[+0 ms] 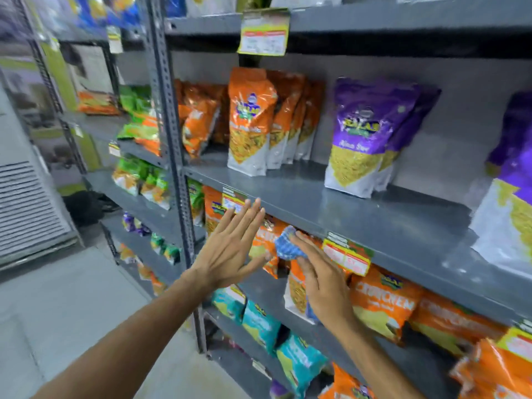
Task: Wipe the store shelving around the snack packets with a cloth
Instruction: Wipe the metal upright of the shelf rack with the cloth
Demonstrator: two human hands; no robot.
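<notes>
Forearms enter from the bottom of the frame, both bare, reaching up toward the grey steel shelving. I see the left hand point(230, 249) at centre, flat and open, fingers straight and held close together, tips near the front lip of the middle shelf point(339, 203) by a small price label point(233, 198); it holds nothing. Just right of it, the right hand point(324, 286) is turned palm-down with its fingers closed over a blue checked cloth point(286, 246), which bunches out past the fingertips. Cloth sits just under the lip of that shelf, in front of orange snack packets point(383, 309) on the tier below; I cannot tell whether it touches metal or a packet. Yellow-and-red price tag point(347, 256) hangs from the lip just right of the cloth.

Lower centre: teal packets point(260, 323) on the next tier down.

Further back, on the middle shelf: upright orange pouches point(250, 122) centre, purple pouches point(368, 136) to the right, well apart, bare grey surface between them. Perforated upright post point(169, 110) left of centre. Another tag point(264, 31) on the top shelf edge. Upper left is blurred: more shelving, green and orange packets point(138, 119).
</notes>
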